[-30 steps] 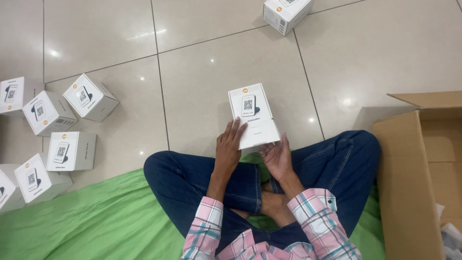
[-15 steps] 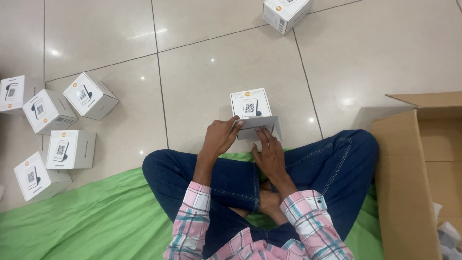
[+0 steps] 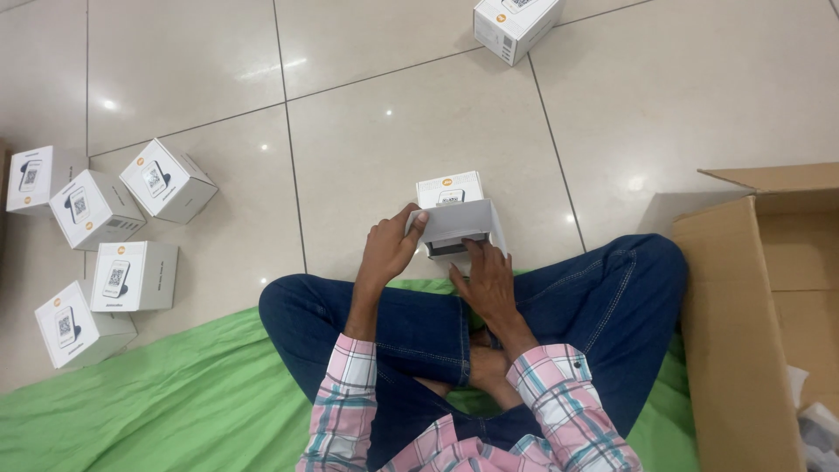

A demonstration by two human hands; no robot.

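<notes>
A small white box (image 3: 454, 214) stands on the tiled floor just in front of my crossed legs, its lid flap tilted open towards me. My left hand (image 3: 391, 249) grips the left edge of the flap with thumb and fingers. My right hand (image 3: 483, 278) rests at the box's front, fingertips reaching under the raised flap into the opening. A dark item shows inside the opening; what it is I cannot make out.
Several matching white boxes (image 3: 114, 229) lie on the floor at the left, and one more white box (image 3: 514, 26) at the top. An open cardboard carton (image 3: 752, 323) stands at my right. A green cloth (image 3: 175, 393) covers the floor under me.
The box has been lowered onto the floor and its lid flap swung open towards me. My right fingers have moved in under the flap.
</notes>
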